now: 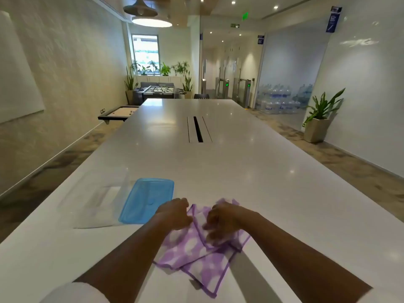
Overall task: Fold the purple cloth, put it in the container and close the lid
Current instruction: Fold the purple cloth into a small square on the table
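Purple cloth on the white table, near the front edge, partly folded and rumpled, spotted white with a darker purple hem. One corner hanging toward the viewer, another bunched up past the right hand.

Left hand at the cloth's left far edge, fingers curled under, pinching the hem. Right hand on top of the cloth, just right of the left hand, fingers bent down into the fabric and blurred; grip on a fold likely, but hard to tell for sure. Most of the cloth lying below and between the two hands, spreading toward the viewer under the right wrist.

Blue lid flat on the table just left of the left hand, apart from the cloth. Clear container left of the lid, touching or overlapping its left side.
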Motion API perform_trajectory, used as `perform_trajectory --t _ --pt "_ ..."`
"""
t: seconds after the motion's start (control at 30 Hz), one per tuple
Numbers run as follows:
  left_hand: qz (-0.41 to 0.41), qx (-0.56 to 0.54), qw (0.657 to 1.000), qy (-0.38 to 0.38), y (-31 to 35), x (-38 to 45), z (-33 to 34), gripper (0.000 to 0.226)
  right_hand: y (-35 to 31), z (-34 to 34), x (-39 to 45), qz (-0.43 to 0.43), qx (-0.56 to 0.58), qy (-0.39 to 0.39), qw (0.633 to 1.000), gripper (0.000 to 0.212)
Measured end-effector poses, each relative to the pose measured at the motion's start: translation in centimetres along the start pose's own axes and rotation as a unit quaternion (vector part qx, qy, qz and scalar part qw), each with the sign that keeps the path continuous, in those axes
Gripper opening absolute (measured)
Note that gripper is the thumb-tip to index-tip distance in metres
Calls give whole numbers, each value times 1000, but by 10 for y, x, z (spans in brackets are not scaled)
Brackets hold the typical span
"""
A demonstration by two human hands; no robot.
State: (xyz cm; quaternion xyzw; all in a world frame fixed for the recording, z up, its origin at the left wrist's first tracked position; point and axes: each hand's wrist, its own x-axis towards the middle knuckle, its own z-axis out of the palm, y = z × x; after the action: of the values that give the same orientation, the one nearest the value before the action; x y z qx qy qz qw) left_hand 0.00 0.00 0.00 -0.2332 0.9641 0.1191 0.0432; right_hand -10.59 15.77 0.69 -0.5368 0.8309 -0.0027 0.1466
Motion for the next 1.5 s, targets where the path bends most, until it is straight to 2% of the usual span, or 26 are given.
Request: perform_trajectory --t 0.1,0.17,0.23,0.33,0.4,0.47,0.53,0.6,0.73,0.8,0.87,0.97,1.07,1.17,1.27,1.37,1.43,1.5 --pt "-13 84 991 -102 1 -7 4 76 -1 7 -4 23 5 -70 997 70" --pt "-19 105 985 -133 0 -12 5 79 -2 11 -7 29 6 -75 997 75" --pt "-19 105 985 -138 -1 -17 5 75 -3 12 -8 27 2 -73 997 68" --pt "-32 98 988 -119 -4 -21 6 64 -4 12 -8 14 -24 -68 997 43" --pt "-41 93 988 -112 -4 -22 7 60 -5 11 -9 5 -38 -66 997 36" --pt "-54 91 989 -104 -5 -22 7 57 -3 11 -11 5 -22 -68 997 42" --pt "-69 108 987 -97 -6 -22 7 55 -2 11 -15 19 15 -79 997 60" --pt "-80 119 981 -129 -7 -22 4 57 0 12 -17 20 16 -87 996 71" --pt "-142 78 940 -301 -9 -23 -1 70 3 16 -19 12 -12 -64 998 66" --pt "-169 67 924 -336 -12 -25 -5 72 4 17 -20 18 3 -57 998 53" --pt "-174 53 919 -350 -14 -27 -9 65 6 15 -21 22 25 -59 998 39" --pt "-160 -34 923 -349 -18 -22 -13 28 10 8 -21 37 45 -46 997 25" --pt "-145 -189 934 -267 -19 -18 -21 17 19 0 -21 64 139 36 988 18" --pt "-97 -374 907 -167 -16 -12 -35 11 27 -8 -20 95 268 170 943 10" --pt "-57 -535 838 -86 -7 -8 -50 17 30 -24 -18 122 389 274 871 8" --pt "-20 -629 777 -4 6 -5 -67 32 28 -44 -18 138 477 337 800 19" --pt "-4 -678 734 28 15 -5 -77 40 28 -55 -19 154 493 398 758 15" --pt "1 -726 686 48 23 -7 -87 36 29 -67 -21 182 506 464 703 7"
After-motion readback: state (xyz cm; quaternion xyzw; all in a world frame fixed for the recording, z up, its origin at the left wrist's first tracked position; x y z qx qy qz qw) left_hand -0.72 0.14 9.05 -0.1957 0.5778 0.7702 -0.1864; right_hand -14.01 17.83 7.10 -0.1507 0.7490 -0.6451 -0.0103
